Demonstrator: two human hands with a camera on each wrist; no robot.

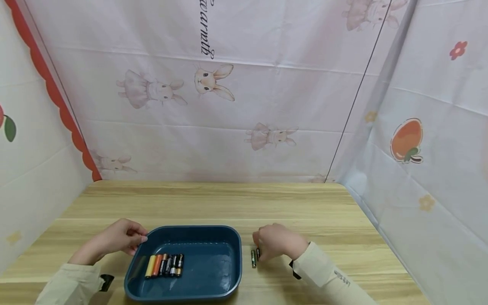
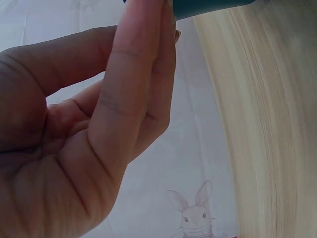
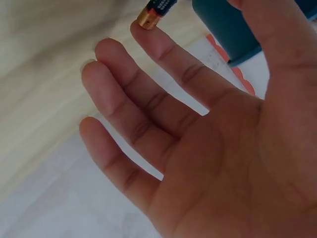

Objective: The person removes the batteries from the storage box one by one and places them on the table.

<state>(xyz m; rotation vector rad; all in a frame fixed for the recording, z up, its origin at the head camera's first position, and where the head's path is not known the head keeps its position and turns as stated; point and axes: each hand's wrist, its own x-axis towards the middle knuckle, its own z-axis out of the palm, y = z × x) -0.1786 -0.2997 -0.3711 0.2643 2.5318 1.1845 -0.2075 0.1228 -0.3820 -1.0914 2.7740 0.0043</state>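
A dark blue tray [image 1: 207, 271] sits on the table with a row of batteries [image 1: 164, 265] at its left side: one yellow, one orange, the others mostly black. My left hand [image 1: 119, 238] pinches the tray's far left corner at the rim; in the left wrist view its fingertips meet at the blue edge. Right of the tray, my right hand [image 1: 277, 240] holds a black battery [image 1: 258, 253] with a copper-coloured end between index finger and thumb. In the right wrist view the index fingertip [image 3: 148, 37] touches that copper end. A green battery [image 1: 253, 259] lies just left of it.
The wooden table [image 1: 213, 203] runs back to a fabric wall [image 1: 236, 156] printed with rabbits. Further fabric hangs at the left [image 1: 42, 169] and right [image 1: 438, 190] sides, close to the table's edges.
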